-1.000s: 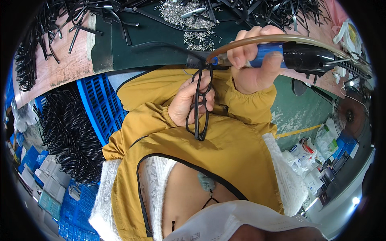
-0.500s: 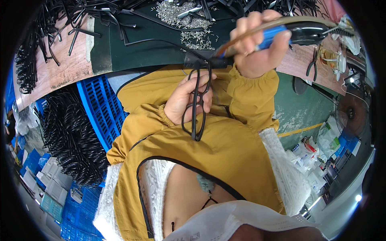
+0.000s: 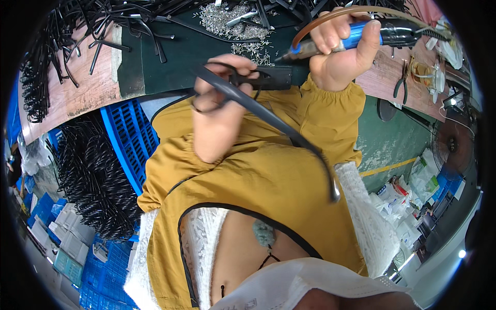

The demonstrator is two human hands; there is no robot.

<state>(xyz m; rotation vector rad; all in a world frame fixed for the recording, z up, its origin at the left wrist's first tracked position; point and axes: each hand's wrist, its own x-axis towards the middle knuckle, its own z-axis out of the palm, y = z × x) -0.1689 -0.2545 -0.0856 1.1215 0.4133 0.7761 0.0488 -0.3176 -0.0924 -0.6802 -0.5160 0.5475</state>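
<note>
My left hand [image 3: 214, 124] is closed round a black eyeglasses frame [image 3: 279, 124], held above my lap near the table edge. One long temple slants down to the right across the yellow-brown apron, and motion blurs part of it. My right hand [image 3: 338, 64] grips a blue-and-black electric screwdriver [image 3: 355, 35], its tip pointing left, apart from the glasses. A brownish curved band arches over the tool. Beneath the tip, a dark block [image 3: 279, 78] sits at the table edge. Small metal screws [image 3: 225, 23] lie heaped on the dark green mat [image 3: 155, 75].
Loose black temples [image 3: 103, 36] cover the table's far left. Pliers [image 3: 401, 85] lie at the right. Left of my lap stand a blue crate [image 3: 126, 139] and a big bundle of black temples [image 3: 93, 181]. A fan [image 3: 452, 144] stands at the right.
My left hand has risen and moved left, turning the glasses so a temple swings out to the right. The screwdriver has pulled away to the upper right, off the glasses.
</note>
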